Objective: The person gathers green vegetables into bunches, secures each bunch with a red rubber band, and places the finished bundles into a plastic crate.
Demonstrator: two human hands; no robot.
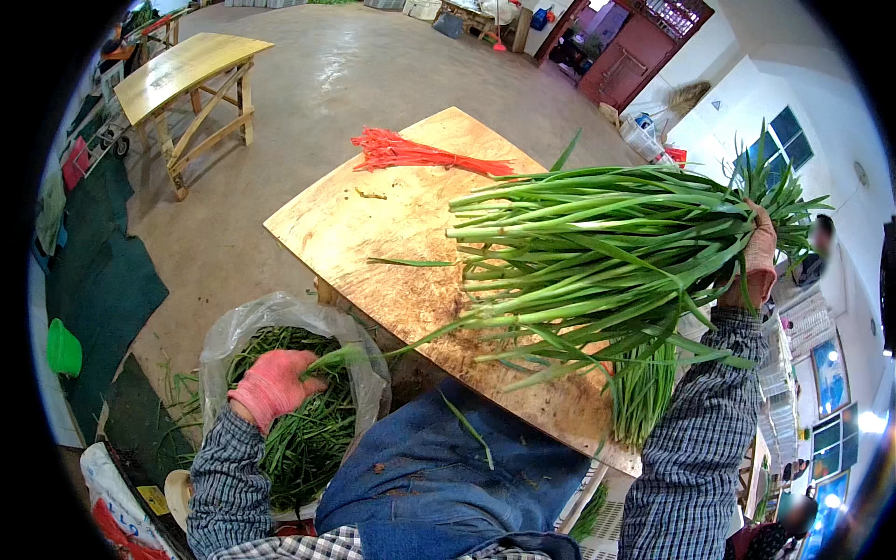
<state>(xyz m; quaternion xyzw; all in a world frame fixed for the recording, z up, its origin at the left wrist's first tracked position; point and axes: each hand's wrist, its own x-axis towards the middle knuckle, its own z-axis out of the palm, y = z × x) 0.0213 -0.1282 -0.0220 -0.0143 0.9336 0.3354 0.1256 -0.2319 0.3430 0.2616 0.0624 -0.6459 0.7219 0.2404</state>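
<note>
My right hand (758,257), in a pinkish glove, is closed round the leafy end of a large bunch of garlic chives (597,243). The bunch is held over the wooden table (345,219), its pale cut ends pointing left. My left hand (278,385), also in a pink glove, grips a few loose chive leaves (350,357); one long strand stretches from there toward the bunch. Below that hand stands a bin lined with a clear plastic bag (217,341), full of green leaf scraps (313,457). A second bundle of chives (644,392) lies at the table's near right edge.
Red ties (411,154) lie in a bundle at the table's far side, and a single leaf (411,263) nearer. Another wooden table (191,70) stands far left. A green plastic scoop (63,348) is at the left. People sit at the far right.
</note>
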